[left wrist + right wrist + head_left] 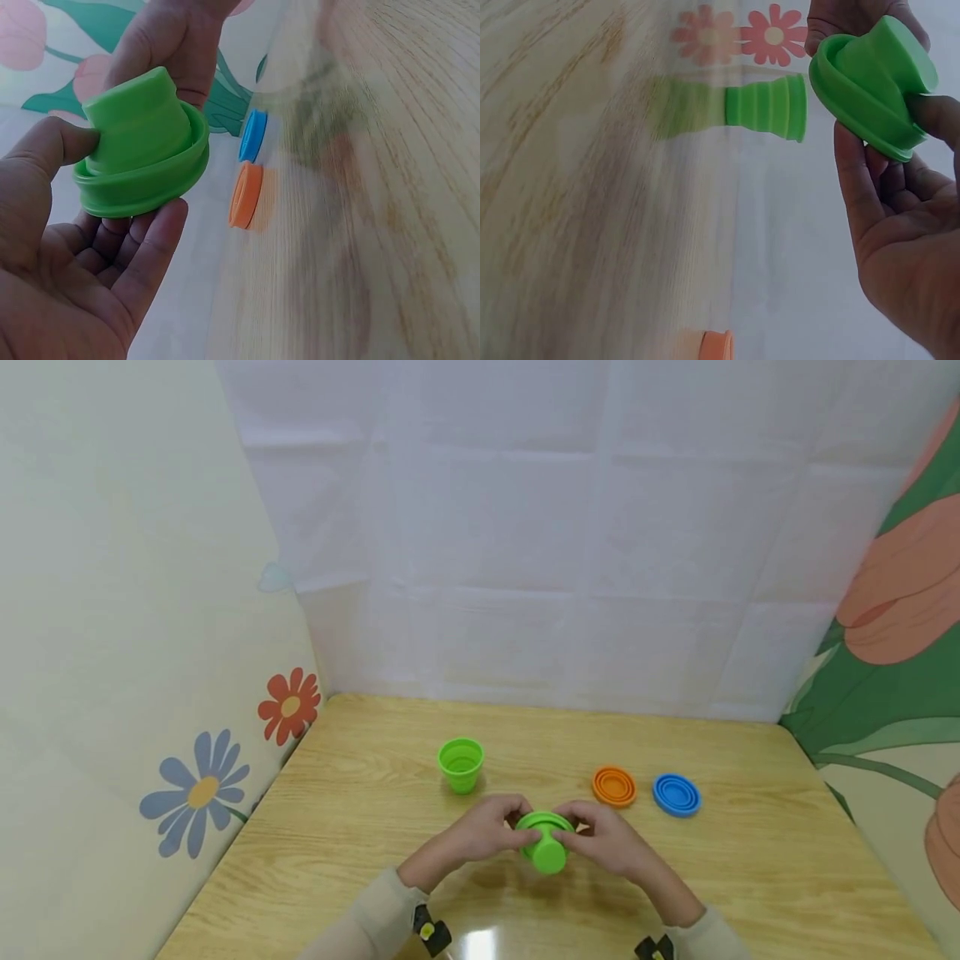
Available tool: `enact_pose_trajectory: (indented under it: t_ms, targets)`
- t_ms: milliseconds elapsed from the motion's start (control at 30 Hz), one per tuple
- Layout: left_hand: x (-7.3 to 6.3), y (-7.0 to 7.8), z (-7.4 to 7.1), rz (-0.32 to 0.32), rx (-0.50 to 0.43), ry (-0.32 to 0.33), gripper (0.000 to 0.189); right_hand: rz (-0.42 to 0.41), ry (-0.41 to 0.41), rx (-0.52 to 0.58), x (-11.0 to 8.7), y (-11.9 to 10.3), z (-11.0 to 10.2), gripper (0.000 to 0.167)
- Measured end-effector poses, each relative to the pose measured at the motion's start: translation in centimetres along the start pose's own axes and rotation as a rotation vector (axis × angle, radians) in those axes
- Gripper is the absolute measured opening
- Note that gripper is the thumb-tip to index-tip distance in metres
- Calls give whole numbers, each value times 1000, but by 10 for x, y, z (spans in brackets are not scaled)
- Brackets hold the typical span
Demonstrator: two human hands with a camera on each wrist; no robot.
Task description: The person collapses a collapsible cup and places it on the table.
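Between both hands, lifted off the table, is a green collapsible cup (550, 855), partly folded, its base tilted toward me. My left hand (491, 828) pinches one side of it, thumb on the stepped wall and fingers under the rim. On the opposite side my right hand (609, 838) grips it the same way, its thumb pressing near the base in the right wrist view. A second green collapsible cup (461, 765) stands upright and extended on the table, beyond the left hand.
To the right lie two flattened collapsible cups, an orange one (614, 787) and a blue one (677, 795). They rest on the wooden table (375, 760). White cloth (525, 568) hangs behind, with flower-patterned cloth at both sides.
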State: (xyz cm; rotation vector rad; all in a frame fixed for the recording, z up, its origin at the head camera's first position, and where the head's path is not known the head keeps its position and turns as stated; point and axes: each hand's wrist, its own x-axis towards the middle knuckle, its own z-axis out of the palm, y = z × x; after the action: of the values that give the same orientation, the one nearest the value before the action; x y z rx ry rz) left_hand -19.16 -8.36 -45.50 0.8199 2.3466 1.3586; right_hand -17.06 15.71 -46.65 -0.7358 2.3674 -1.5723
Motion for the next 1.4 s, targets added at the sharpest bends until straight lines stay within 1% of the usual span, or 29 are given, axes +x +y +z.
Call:
enact_pose_trajectory:
  t_ms: [167,300,433,667,733,833,967,1100,1267,1400]
  targets:
    - [1,-1,2,-10,15,25,15,-38,36,-67,1,1,2,19]
    - [2,-1,5,18,69,65,11,-65,59,-91,1,-1,4,18]
    - [2,0,6,36,110,92,8,-67,75,-89,-1,-3,4,18]
    - [2,1,5,41,110,97,6,-58,90,-99,-2,-1,3,20]
    - [2,2,5,46,115,99,6,-66,85,-89,-2,2,2,22]
    - [2,4,5,54,119,105,6,-67,52,-38,-3,5,-2,27]
    - [1,7,6,58,88,104,9,-35,8,44,-6,4,-8,33]
    - [1,8,6,75,51,114,12,-21,7,78,-7,3,-10,34]
    - [2,5,7,103,-5,114,17,-70,52,59,-6,1,-9,30]
    - [3,4,7,95,-100,86,24,-101,112,16,-5,1,-8,27]
